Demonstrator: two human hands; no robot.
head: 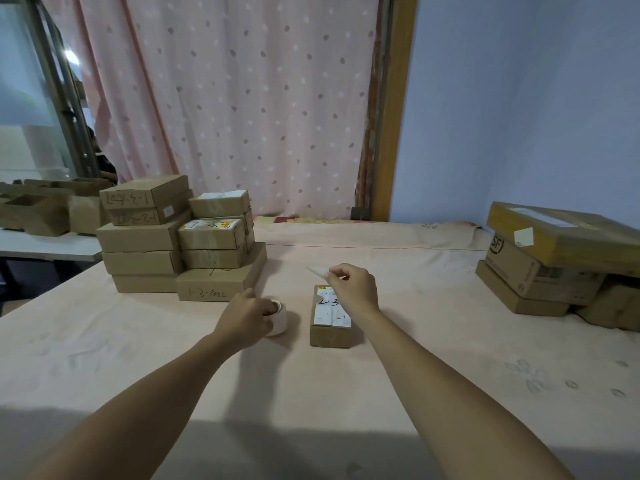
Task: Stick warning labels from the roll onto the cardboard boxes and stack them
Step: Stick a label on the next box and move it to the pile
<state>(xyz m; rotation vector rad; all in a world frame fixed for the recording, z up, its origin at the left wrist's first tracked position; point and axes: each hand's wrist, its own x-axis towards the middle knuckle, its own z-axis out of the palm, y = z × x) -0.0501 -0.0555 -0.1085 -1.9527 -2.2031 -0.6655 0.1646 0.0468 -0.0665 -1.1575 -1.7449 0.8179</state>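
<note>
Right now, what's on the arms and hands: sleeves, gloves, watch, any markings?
No gloves or rings seen on left hand or right hand. Left forearm and right forearm are uncovered to the frame edge: no sleeves, watch, bands or markings.

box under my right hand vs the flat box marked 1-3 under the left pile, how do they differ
The lone box is narrow and stands alone on the cloth; the flat box is wider and carries smaller boxes. The lone box has white labels on top; the flat box's front shows only handwriting. Both are brown cardboard with handwritten numbers.
</note>
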